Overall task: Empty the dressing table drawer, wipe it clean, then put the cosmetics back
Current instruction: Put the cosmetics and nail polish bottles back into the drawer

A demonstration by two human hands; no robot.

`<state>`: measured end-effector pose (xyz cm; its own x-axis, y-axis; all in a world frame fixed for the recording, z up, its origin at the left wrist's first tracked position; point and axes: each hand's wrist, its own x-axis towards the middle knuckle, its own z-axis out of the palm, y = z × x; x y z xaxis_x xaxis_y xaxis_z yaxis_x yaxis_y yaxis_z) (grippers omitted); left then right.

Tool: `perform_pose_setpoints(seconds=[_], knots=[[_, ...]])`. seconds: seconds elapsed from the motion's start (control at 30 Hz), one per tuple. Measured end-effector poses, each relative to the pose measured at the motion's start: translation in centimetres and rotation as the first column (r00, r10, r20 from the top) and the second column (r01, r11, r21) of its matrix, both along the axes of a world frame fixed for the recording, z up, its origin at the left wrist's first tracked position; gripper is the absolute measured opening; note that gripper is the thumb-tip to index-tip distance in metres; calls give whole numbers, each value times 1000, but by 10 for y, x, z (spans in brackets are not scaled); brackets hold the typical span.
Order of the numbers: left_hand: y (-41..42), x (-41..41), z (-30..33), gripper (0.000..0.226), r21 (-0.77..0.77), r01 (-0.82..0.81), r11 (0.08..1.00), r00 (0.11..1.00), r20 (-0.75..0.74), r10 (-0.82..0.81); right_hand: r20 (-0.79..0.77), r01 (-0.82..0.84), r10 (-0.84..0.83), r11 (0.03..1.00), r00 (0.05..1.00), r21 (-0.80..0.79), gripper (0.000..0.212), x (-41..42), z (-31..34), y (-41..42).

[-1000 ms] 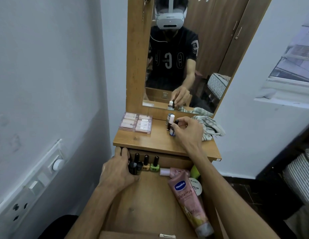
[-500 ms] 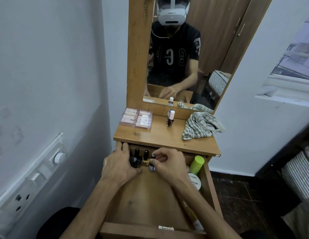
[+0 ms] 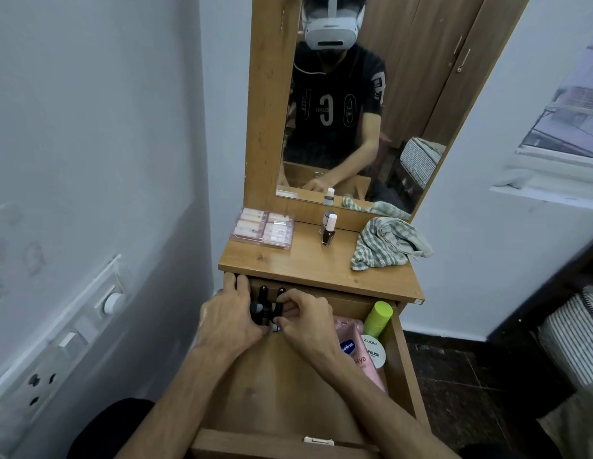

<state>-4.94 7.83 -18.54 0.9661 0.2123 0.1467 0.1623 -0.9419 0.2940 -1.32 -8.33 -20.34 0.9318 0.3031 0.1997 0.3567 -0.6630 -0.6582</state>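
Both hands sit together at the drawer's (image 3: 401, 376) back-left corner, under the overhanging front edge of the dressing table top (image 3: 321, 270). Left hand (image 3: 228, 323) curls round a cluster of black-capped nail polish bottles (image 3: 262, 311); right hand (image 3: 305, 321) pinches one small bottle of that cluster at its near side (which one, cannot tell, fingers cover it).

Risk: bottles stand tight, touching; lifting one likely tips its neighbours or knocks caps against the overhang. Glass on wood, spill possible.

Room: drawer's middle and near-left floor bare, good for pulling back. Right side taken by pink lotion tube (image 3: 364, 356), round white jar (image 3: 373, 351) and green tube (image 3: 378, 318) in the back-right corner. On top, the polish bottle (image 3: 328, 231) stands mid-back, palette case (image 3: 263, 228) back-left, checked cloth (image 3: 384, 243) back-right; front strip free.
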Motion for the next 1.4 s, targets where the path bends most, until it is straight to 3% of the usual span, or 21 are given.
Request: perform_pose_setpoints(seconds=[0.17,0.3,0.5,0.63,0.7,0.8,0.93,1.13,1.27,1.4], knots=[[-1,0,0,85,-9,-11,1000,1000,-7,11,39,-47,51,994,998,-98,49,-7,5,-2],[-1,0,-2,87,-13,-12,1000,1000,-3,12,122,-32,51,988,991,-154,38,-14,26,-5],[1,2,-3,94,-11,-11,1000,1000,18,11,345,221,-250,968,905,121,20,18,88,-29],[1,0,-3,95,-9,-13,1000,1000,-6,13,314,403,-425,905,849,136,39,77,119,-33],[-2,0,-2,95,21,-23,1000,1000,-11,24,287,405,-408,911,867,75,43,97,123,-29],[-4,1,-1,92,58,-35,998,999,-4,35,291,404,-394,914,872,25,29,111,123,-23],[-4,2,1,88,69,-33,997,999,7,33,298,385,-381,922,875,50,11,108,124,-25],[-4,1,2,91,59,-28,998,999,-16,29,311,305,-335,942,889,143,7,75,139,-42],[-4,1,3,93,75,-39,996,999,-10,40,215,119,-146,984,966,134,6,33,135,-54],[-5,1,1,91,77,-51,996,999,1,51,80,-10,12,1000,997,-17,13,3,93,-49]])
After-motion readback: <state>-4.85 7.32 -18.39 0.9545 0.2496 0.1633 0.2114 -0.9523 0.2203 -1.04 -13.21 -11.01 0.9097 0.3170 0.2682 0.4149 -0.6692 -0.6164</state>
